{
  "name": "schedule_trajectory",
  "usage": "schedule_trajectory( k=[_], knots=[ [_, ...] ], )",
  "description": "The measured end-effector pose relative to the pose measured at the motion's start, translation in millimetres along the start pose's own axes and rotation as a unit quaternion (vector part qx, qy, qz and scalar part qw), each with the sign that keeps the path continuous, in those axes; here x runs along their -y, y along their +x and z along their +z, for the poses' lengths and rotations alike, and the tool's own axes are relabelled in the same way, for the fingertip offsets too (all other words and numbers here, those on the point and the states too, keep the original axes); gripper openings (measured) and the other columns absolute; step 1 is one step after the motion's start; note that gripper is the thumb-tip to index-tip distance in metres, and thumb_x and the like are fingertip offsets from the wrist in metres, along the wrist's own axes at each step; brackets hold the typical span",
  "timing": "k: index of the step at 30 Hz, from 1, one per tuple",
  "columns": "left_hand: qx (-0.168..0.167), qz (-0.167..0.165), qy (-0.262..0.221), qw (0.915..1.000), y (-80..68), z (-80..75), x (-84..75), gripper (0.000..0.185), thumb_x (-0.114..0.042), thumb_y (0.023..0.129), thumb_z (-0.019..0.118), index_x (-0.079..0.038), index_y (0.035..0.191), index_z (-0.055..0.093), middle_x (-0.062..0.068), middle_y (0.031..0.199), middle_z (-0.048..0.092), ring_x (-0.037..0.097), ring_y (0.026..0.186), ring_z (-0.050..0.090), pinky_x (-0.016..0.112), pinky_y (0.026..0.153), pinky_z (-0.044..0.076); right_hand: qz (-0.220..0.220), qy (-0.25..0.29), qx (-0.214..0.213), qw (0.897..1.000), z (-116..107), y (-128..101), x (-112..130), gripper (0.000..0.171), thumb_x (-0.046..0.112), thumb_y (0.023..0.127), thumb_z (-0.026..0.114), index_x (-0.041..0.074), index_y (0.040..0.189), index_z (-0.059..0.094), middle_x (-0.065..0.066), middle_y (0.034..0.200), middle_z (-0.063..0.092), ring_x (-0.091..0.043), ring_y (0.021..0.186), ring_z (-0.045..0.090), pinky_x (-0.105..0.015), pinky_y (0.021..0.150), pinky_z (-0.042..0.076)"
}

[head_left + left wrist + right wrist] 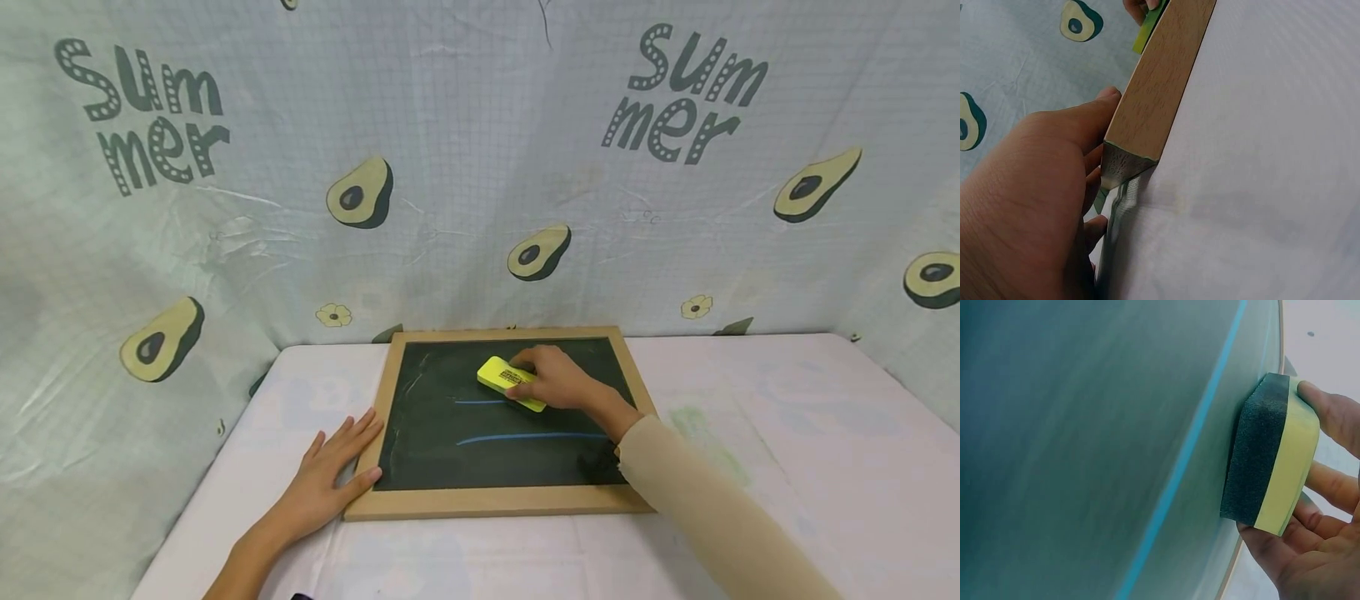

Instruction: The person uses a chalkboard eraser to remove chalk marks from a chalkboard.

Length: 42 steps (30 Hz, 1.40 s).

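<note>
A chalkboard (435,462) in a light wooden frame (495,502) lies on the table. My right hand (558,379) grips a yellow board eraser (493,372) between thumb and fingers over the upper middle of the board. In the right wrist view the dark felt side of the eraser (1260,450) faces the board surface. Two blue lines run across the board: a short upper one (477,402) that ends at the eraser, and a longer lower one (532,437). With fingers spread and straight, my left hand (322,483) rests against the frame's left edge.
The board stands on a pale tablecloth (787,450) with faint green smudges right of it. Behind rises a white curtain (450,100) printed with avocados and lettering. A small dark object (302,596) shows at the bottom edge.
</note>
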<state>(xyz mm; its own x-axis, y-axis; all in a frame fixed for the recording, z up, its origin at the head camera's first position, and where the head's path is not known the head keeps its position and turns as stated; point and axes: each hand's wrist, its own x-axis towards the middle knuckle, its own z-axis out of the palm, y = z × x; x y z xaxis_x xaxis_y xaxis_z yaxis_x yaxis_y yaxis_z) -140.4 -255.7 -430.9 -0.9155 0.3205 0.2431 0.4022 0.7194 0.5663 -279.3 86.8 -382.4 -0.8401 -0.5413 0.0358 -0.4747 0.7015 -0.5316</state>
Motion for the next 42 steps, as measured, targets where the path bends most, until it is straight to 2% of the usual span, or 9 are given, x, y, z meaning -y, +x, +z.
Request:
schedule_trajectory(
  k=[18, 37, 42],
  knots=[
    [0.001, 0.004, 0.006, 1.0, 2.2, 1.3, 2.7, 0.063, -0.033, 0.091, 0.063, -0.008, 0.145, 0.042, 0.011, 0.153, 0.031, 0.043, 0.138, 0.022, 0.067, 0.104, 0.006, -0.016, -0.044, 0.025, 0.999, 27, 28, 51, 0.054, 0.033, 0.086, 0.072, 0.001, 0.127, 0.06, -0.01, 0.115, 0.064, -0.022, 0.096, 0.059, -0.036, 0.08, 0.047],
    [0.006, -0.004, 0.011, 0.9999, 2.4, 1.6, 1.4, 0.064, -0.036, 0.092, 0.062, -0.011, 0.147, 0.041, 0.009, 0.154, 0.03, 0.042, 0.139, 0.021, 0.067, 0.104, 0.005, -0.032, -0.071, 0.043, 0.996, 41, 41, 83, 0.056, 0.037, 0.085, 0.072, 0.003, 0.127, 0.06, -0.008, 0.112, 0.063, -0.019, 0.093, 0.056, -0.034, 0.079, 0.046],
    [0.007, -0.007, 0.014, 0.9999, -2.0, 0.7, 1.7, 0.063, -0.036, 0.092, 0.062, -0.011, 0.146, 0.041, 0.009, 0.153, 0.031, 0.042, 0.139, 0.022, 0.067, 0.104, 0.006, -0.028, -0.088, 0.054, 0.994, 45, 39, 88, 0.056, 0.038, 0.086, 0.071, 0.006, 0.13, 0.058, -0.006, 0.114, 0.06, -0.018, 0.095, 0.053, -0.037, 0.084, 0.044]
  ],
)
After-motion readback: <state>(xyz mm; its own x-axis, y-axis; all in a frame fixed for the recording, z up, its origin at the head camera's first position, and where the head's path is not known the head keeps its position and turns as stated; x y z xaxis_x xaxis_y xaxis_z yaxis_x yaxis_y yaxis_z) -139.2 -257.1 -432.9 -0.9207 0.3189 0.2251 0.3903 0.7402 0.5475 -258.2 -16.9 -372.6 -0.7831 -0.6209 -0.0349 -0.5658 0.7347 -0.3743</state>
